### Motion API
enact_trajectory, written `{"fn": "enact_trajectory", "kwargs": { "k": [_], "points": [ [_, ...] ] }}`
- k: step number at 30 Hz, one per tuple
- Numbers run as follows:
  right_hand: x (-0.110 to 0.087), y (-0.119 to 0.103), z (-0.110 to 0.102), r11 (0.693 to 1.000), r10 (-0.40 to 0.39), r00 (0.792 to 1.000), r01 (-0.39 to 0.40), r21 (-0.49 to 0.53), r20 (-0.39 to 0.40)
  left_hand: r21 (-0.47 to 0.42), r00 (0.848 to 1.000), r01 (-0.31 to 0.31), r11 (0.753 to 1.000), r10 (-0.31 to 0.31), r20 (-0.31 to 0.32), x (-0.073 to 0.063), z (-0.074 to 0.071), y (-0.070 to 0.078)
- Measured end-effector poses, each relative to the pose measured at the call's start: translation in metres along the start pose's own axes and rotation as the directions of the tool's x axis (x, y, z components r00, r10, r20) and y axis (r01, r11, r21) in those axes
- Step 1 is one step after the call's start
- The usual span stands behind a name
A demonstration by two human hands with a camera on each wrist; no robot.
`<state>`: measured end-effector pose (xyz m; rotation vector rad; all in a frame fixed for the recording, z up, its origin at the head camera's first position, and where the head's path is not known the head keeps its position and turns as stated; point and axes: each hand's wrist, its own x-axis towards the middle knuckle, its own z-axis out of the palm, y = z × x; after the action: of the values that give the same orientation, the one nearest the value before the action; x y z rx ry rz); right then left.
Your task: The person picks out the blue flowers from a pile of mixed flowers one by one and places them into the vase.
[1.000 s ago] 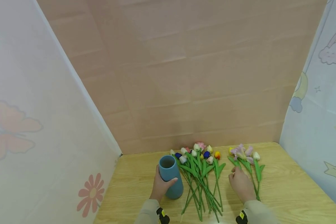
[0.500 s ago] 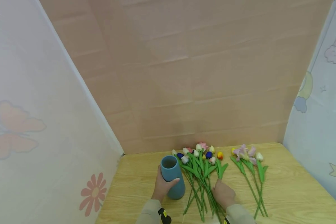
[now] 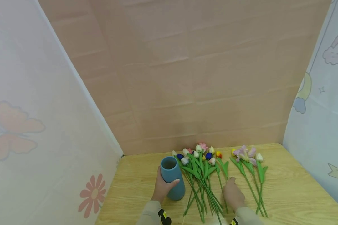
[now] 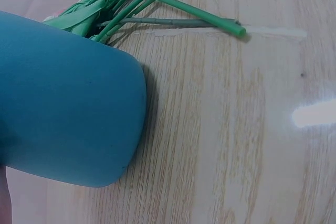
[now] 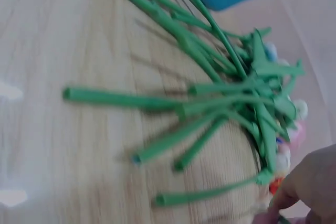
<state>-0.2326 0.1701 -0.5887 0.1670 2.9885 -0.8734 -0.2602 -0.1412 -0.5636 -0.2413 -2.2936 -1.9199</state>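
My left hand (image 3: 163, 187) grips a tall blue vase (image 3: 178, 187) around its side, thumb across the front; the vase stands upright, mouth facing up. In the left wrist view the vase's lower wall (image 4: 68, 103) fills the left side. Beside it lies a pile of artificial tulips (image 3: 197, 168), white, blue, pink and yellow, with crossed green stems. At the pile's right edge my right hand (image 3: 234, 194) pinches the stem of a tulip, apparently the orange-yellow one (image 3: 219, 154). In the right wrist view the fingers (image 5: 310, 182) close on a bit of green stem, mostly hidden.
Right of my right hand lies a smaller group: a pale purple lily (image 3: 245, 153), a white tulip (image 3: 259, 157) and a yellow flower (image 3: 233, 152). The wooden table (image 3: 293, 187) ends at a brown backdrop (image 3: 169, 93), with printed white cloths at both sides.
My right hand went left from the lily group to the pile's right edge, then back slightly right, with a tulip's stem and leaves shifting along. My left hand stays on the vase.
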Motion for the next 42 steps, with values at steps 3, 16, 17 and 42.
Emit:
{"fn": "enact_trajectory", "kwargs": {
  "k": [3, 16, 17, 42],
  "points": [
    [0.001, 0.010, -0.009, 1.000, -0.002, 1.000, 0.002, 0.002, 0.003, -0.002, 1.000, 0.007, 1.000, -0.007, -0.006, 0.000, 0.000, 0.000],
    [0.002, 0.010, -0.039, 0.993, -0.005, 0.994, 0.018, 0.119, -0.108, 0.021, 1.000, 0.016, 1.000, -0.016, -0.003, 0.000, 0.000, 0.003],
    [0.002, 0.007, -0.042, 0.992, -0.012, 0.992, 0.028, 0.120, -0.125, 0.021, 1.000, 0.019, 1.000, -0.019, -0.002, -0.001, -0.001, 0.003],
    [-0.002, 0.033, -0.095, 0.906, -0.169, 0.700, 0.388, 0.171, -0.694, 0.005, 1.000, -0.014, 1.000, 0.014, -0.008, -0.001, 0.000, 0.003]
  ]
}}
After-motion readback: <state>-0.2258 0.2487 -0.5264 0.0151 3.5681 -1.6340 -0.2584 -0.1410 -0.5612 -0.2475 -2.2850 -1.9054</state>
